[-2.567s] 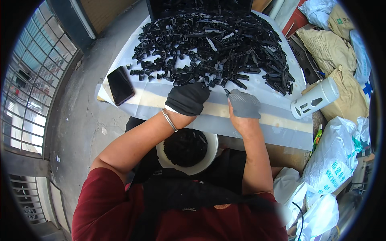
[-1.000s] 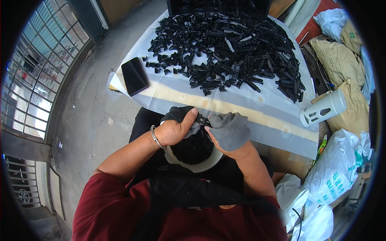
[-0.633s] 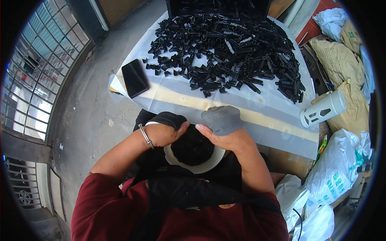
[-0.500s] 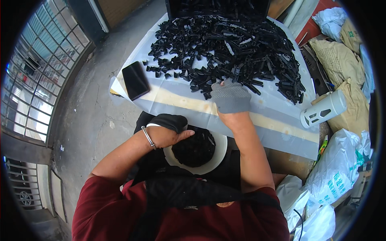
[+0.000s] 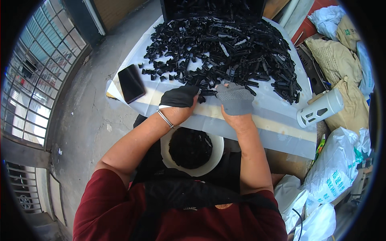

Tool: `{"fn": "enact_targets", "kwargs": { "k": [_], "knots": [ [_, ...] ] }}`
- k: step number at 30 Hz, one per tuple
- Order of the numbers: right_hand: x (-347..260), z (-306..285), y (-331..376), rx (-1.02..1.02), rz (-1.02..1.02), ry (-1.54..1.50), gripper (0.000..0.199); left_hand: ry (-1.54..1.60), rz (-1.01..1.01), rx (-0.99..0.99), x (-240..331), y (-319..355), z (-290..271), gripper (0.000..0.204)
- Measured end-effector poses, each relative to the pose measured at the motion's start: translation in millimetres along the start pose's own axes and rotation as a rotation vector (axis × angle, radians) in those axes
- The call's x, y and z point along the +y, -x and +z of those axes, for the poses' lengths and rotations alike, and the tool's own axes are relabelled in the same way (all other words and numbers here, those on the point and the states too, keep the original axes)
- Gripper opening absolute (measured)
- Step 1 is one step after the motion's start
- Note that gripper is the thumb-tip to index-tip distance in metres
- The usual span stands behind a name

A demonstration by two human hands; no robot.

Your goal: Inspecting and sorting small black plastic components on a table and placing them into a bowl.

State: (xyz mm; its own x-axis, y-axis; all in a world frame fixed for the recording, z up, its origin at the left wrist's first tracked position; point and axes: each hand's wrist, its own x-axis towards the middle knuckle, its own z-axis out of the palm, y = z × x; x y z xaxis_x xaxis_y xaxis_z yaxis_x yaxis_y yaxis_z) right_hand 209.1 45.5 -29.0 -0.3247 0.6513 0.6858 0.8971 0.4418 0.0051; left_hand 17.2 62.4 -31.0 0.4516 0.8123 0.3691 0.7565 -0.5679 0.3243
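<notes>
A large heap of small black plastic pieces (image 5: 225,48), some short clips and some long strips, covers the sheeted table. At the heap's near edge my right hand (image 5: 236,99), in a grey dotted glove with bare fingertips, is closed on one end of a black plastic strip (image 5: 208,92). My left hand (image 5: 179,101), in a black glove with a bare thumb, is closed at the strip's other end; its fingers are mostly hidden. Below the table edge, a white bucket (image 5: 219,154) holds more black pieces (image 5: 191,148).
A black phone (image 5: 131,83) lies at the table's left corner. On the right lies a white slotted cylinder (image 5: 320,108), with tan sacks (image 5: 335,60) and white plastic bags (image 5: 333,168) beyond. A dark box (image 5: 213,10) stands behind the heap. Barred windows (image 5: 44,60) line the left.
My left hand has moved up from over the bucket to the table edge, meeting the strip beside my right hand. The right hand has barely moved.
</notes>
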Motion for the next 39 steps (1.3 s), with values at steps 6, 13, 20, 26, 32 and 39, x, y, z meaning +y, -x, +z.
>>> {"fn": "enact_targets", "kwargs": {
  "k": [6, 13, 20, 26, 32, 39],
  "knots": [
    [-17.6, 15.3, -19.7, -0.204, -0.027, 0.035, 0.013, -0.026, -0.052, -0.102, 10.4, -7.5, 0.0, 0.023],
    [10.5, -7.4, -3.6, -0.016, 0.041, 0.004, 0.016, 0.029, -0.094, -0.074, 7.8, -3.9, 3.7, 0.023],
    [33.9, -32.7, 38.7, -0.184, 0.062, 0.186, 0.014, -0.046, 0.075, -0.18, 5.7, -9.9, 2.6, 0.021],
    [1.5, -38.0, 23.3, -0.278, 0.449, 0.047, 0.023, -0.018, 0.002, -0.097, 13.6, -6.3, 8.3, 0.023],
    [2.5, -35.8, 29.6, -0.344, 0.333, 0.046, 0.024, 0.028, -0.061, -0.063, 15.9, -3.7, 9.6, 0.025],
    [-12.8, -49.7, 40.9, -0.028, 0.18, -0.343, 0.026, 0.528, -0.211, -0.294, 39.0, 14.1, -4.9, 0.024]
  ]
}}
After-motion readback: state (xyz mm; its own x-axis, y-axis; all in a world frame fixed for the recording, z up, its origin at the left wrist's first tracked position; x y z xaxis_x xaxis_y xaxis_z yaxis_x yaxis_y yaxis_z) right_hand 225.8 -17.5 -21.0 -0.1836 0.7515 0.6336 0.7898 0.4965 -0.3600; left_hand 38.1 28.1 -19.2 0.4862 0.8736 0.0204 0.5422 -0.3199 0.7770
